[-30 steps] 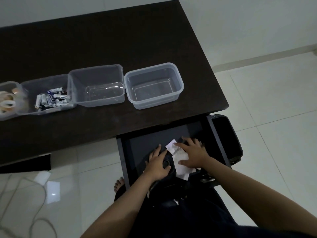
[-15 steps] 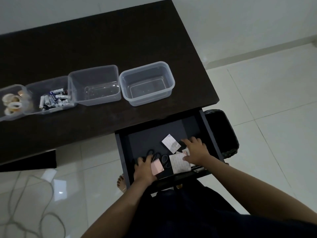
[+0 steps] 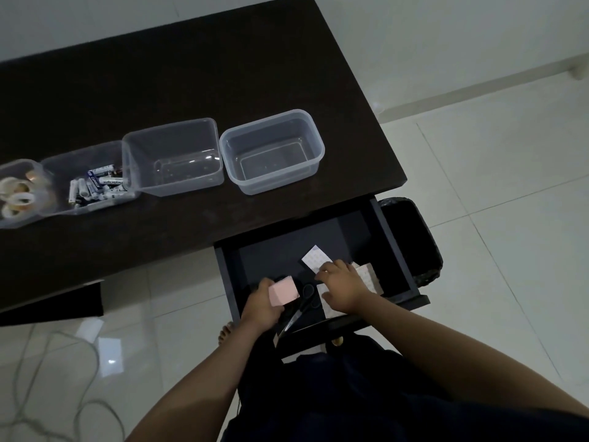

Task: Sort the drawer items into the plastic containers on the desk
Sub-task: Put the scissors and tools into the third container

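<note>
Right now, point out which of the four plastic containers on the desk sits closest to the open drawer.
The rightmost container, empty, with rounded corners and a thick rim. It stands at the desk's right end just above the drawer; the other three sit farther left.

Four containers in a row on desk [image 3: 191, 74], upper left to centre of frame: tape rolls container [image 3: 9, 218] far left, batteries container [image 3: 57, 164] next, then empty container [image 3: 173, 129], then rounded container [image 3: 271, 122] rightmost. Open drawer [image 3: 395, 250] below desk edge, lower centre. Inside drawer: scissors [image 3: 307, 295] centre, paper slip [image 3: 314, 255] behind, paper sheets right. Bin [image 3: 411, 237] right of drawer. Cable [image 3: 63, 378] on floor, lower left.
</note>
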Motion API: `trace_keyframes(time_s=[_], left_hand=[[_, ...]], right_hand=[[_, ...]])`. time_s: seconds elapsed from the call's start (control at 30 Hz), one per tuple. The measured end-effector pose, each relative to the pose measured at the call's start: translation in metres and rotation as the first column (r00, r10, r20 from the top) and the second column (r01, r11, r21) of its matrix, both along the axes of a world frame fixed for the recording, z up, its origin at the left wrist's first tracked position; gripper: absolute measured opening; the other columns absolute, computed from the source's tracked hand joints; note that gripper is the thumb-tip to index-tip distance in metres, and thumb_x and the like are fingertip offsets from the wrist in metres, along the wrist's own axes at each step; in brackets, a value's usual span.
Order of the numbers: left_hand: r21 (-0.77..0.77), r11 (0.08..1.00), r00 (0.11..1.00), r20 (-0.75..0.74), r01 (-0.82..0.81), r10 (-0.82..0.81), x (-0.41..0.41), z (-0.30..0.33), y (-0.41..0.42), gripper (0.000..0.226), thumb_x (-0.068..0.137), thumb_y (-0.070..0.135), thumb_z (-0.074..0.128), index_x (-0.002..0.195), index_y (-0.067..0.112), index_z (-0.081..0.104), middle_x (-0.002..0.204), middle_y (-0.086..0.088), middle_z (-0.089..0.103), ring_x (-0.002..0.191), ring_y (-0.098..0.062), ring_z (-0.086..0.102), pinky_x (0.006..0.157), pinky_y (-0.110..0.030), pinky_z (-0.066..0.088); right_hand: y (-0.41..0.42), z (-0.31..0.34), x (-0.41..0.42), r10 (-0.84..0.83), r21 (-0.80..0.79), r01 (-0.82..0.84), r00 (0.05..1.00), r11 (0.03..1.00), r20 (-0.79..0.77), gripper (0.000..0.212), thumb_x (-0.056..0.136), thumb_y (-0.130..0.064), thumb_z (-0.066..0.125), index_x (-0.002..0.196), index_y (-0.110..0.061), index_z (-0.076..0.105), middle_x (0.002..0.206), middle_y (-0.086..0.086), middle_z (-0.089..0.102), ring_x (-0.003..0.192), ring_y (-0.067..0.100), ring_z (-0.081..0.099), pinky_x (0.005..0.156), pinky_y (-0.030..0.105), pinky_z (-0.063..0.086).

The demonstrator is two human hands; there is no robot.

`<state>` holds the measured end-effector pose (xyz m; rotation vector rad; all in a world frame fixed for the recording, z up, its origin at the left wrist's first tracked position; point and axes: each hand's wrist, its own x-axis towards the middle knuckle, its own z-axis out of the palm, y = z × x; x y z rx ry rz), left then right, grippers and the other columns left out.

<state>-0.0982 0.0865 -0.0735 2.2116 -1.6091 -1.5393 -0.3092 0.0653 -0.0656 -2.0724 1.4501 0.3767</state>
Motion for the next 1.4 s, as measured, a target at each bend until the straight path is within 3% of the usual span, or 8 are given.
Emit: trace_keyframes(time_s=[0.43, 0.53, 0.7, 0.83, 1.0, 1.2, 1.33, 1.4], left_hand=[[-0.068, 0.904, 0.899, -0.158, -0.423, 0.408, 0.002, -0.003, -0.02, 0.059, 0.078, -0.002, 0.065, 0.129, 0.016, 0.042, 0.116, -0.01, 0.056, 0.101, -0.025, 0.055, 0.088, -0.037, 0.051], [-0.065, 0.932, 0.925, -0.163, -0.357, 0.343, 0.006, -0.008, -0.034, 0.073, 0.078, -0.001, 0.067, 0.141, 0.017, 0.034, 0.126, -0.007, 0.055, 0.114, -0.023, 0.054, 0.093, -0.028, 0.044], [-0.044, 0.985, 0.985, -0.053, -0.166, 0.164, 0.011, -0.009, -0.037, 0.092, 0.073, 0.005, 0.07, 0.147, 0.022, 0.018, 0.134, -0.01, 0.052, 0.119, -0.027, 0.054, 0.098, -0.031, 0.045], [0.061, 0.995, 0.983, 0.169, -0.083, 0.071, -0.002, -0.011, -0.017, 0.083, 0.065, 0.018, 0.08, 0.126, 0.011, 0.023, 0.126, -0.015, 0.05, 0.112, -0.032, 0.055, 0.092, -0.042, 0.05], [0.144, 0.988, 0.947, 0.304, 0.057, -0.099, -0.014, -0.015, 0.001, 0.066, 0.072, 0.021, 0.076, 0.124, 0.008, 0.036, 0.128, -0.016, 0.042, 0.11, -0.034, 0.056, 0.089, -0.039, 0.05], [-0.063, 0.998, 0.991, 0.137, -0.001, 0.009, -0.018, -0.021, 0.001, 0.039, 0.074, 0.009, 0.067, 0.109, 0.009, 0.05, 0.114, -0.011, 0.055, 0.105, -0.029, 0.058, 0.086, -0.037, 0.051], [-0.126, 0.991, 0.996, 0.065, -0.049, 0.058, -0.025, -0.02, -0.011, 0.042, 0.074, 0.005, 0.066, 0.114, 0.01, 0.054, 0.115, -0.011, 0.056, 0.107, -0.028, 0.057, 0.092, -0.035, 0.049], [-0.137, 0.99, 0.998, 0.046, -0.045, 0.052, -0.026, -0.019, -0.015, 0.042, 0.075, 0.003, 0.064, 0.115, 0.011, 0.054, 0.115, -0.012, 0.057, 0.106, -0.029, 0.057, 0.091, -0.034, 0.049]], right_hand=[[-0.009, -0.024, 0.028, 0.333, 0.017, -0.332, 0.94, 0.943, -0.081, 0.055, 0.08, -0.01, 0.058, 0.132, -0.02, 0.042, 0.128, 0.013, 0.04, 0.109, 0.034, 0.048, 0.094, 0.044, 0.038], [-0.009, -0.029, 0.027, 0.337, -0.004, -0.338, 0.939, 0.941, -0.061, 0.059, 0.079, -0.007, 0.057, 0.132, -0.023, 0.037, 0.127, 0.014, 0.037, 0.106, 0.037, 0.048, 0.091, 0.046, 0.042], [-0.01, -0.034, 0.028, 0.365, -0.011, -0.367, 0.928, 0.93, -0.074, 0.053, 0.08, -0.002, 0.053, 0.128, -0.022, 0.041, 0.124, 0.015, 0.037, 0.102, 0.038, 0.048, 0.088, 0.047, 0.044], [-0.015, -0.031, 0.031, 0.407, -0.008, -0.41, 0.907, 0.912, -0.107, 0.049, 0.081, -0.002, 0.052, 0.128, -0.017, 0.044, 0.126, 0.018, 0.04, 0.103, 0.038, 0.05, 0.09, 0.044, 0.04], [-0.021, -0.025, 0.029, 0.438, -0.02, -0.445, 0.888, 0.895, -0.136, 0.049, 0.082, -0.001, 0.05, 0.129, -0.014, 0.044, 0.129, 0.019, 0.039, 0.109, 0.037, 0.047, 0.094, 0.044, 0.037], [-0.032, -0.016, 0.022, 0.426, -0.03, -0.437, 0.888, 0.899, -0.175, 0.048, 0.08, -0.004, 0.054, 0.126, -0.013, 0.047, 0.129, 0.021, 0.042, 0.109, 0.037, 0.049, 0.093, 0.042, 0.038], [-0.041, -0.013, 0.019, 0.462, -0.105, -0.496, 0.854, 0.862, -0.24, 0.039, 0.044, -0.023, 0.081, 0.081, -0.023, 0.068, 0.101, 0.01, 0.062, 0.077, 0.027, 0.061, 0.064, 0.034, 0.05], [-0.043, -0.014, 0.016, 0.485, -0.14, -0.524, 0.842, 0.84, -0.238, 0.037, 0.042, -0.025, 0.081, 0.077, -0.026, 0.069, 0.105, 0.005, 0.064, 0.079, 0.025, 0.061, 0.064, 0.034, 0.051]])
